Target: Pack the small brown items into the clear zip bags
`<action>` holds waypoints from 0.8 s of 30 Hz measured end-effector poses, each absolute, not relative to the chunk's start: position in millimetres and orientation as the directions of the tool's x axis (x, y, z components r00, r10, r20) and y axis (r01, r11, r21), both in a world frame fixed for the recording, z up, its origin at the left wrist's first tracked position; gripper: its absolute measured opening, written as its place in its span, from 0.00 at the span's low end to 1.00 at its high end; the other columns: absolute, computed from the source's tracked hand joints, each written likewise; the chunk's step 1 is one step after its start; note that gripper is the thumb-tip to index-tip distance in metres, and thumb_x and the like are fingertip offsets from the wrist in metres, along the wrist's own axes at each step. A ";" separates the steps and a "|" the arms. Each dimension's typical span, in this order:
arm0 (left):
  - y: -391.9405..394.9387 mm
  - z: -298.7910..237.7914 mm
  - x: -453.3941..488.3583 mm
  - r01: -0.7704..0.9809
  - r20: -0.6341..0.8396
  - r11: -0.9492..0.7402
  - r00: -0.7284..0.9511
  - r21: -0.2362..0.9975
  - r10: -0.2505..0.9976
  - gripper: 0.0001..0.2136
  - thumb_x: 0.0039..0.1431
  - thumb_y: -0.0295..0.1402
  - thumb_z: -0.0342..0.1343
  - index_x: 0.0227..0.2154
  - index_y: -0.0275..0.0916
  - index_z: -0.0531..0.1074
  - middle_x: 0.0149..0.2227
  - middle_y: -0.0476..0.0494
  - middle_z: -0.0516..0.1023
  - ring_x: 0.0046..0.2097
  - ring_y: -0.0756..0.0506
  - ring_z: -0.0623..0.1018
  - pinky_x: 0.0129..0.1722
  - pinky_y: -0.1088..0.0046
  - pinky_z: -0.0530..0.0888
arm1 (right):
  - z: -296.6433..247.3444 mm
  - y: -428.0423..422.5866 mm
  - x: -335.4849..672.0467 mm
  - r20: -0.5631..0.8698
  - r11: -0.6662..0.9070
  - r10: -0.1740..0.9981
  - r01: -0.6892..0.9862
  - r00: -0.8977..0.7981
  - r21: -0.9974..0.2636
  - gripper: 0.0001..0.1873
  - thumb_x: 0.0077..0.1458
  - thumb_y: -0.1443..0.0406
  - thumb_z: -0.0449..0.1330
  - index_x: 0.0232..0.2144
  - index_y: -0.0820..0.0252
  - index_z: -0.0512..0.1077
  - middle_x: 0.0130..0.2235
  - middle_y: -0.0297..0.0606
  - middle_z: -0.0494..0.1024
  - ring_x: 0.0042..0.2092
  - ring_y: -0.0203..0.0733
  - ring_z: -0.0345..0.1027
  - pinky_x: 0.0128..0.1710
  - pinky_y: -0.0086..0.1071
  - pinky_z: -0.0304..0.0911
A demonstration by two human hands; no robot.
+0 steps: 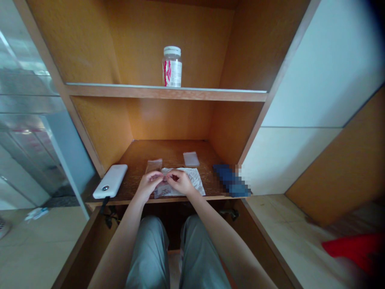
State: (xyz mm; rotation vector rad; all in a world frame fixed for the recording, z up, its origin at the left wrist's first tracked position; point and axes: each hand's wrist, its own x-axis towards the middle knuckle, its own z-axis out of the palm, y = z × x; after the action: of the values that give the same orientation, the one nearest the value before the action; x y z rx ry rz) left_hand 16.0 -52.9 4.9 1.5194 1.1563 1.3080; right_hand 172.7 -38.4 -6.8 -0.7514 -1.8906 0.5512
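My left hand (149, 183) and my right hand (179, 181) meet over the lower shelf (171, 154) of a wooden cabinet. Both pinch the top edge of a small clear plastic bag (162, 188) with dark bits inside. The bag lies on a white sheet of paper (195, 178). Two more small clear bags lie behind: one (154, 165) just past my left hand, another (191, 159) further right.
A white power bank (110, 180) with a cable lies at the shelf's left front. A blue object (230, 178), partly blurred out, lies at the right front. A clear bottle with a white cap (172, 67) stands on the upper shelf. My knees are under the shelf.
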 end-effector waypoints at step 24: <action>-54.1 4.0 15.3 0.043 0.194 -0.196 0.048 0.980 0.980 0.14 0.42 0.41 0.60 0.29 0.36 0.72 0.26 0.46 0.76 0.26 0.49 0.73 0.24 0.76 0.66 | -8.2 -36.3 171.7 0.628 0.681 0.731 0.238 -0.266 -0.692 0.09 0.52 0.64 0.54 0.32 0.59 0.73 0.33 0.37 0.77 0.33 0.37 0.70 0.35 0.29 0.64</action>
State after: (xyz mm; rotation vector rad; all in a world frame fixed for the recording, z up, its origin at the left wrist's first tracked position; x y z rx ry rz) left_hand 15.3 -54.1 4.0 1.4088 1.1119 1.2959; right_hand 171.7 -36.3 -8.2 -0.7679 -1.8230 0.5752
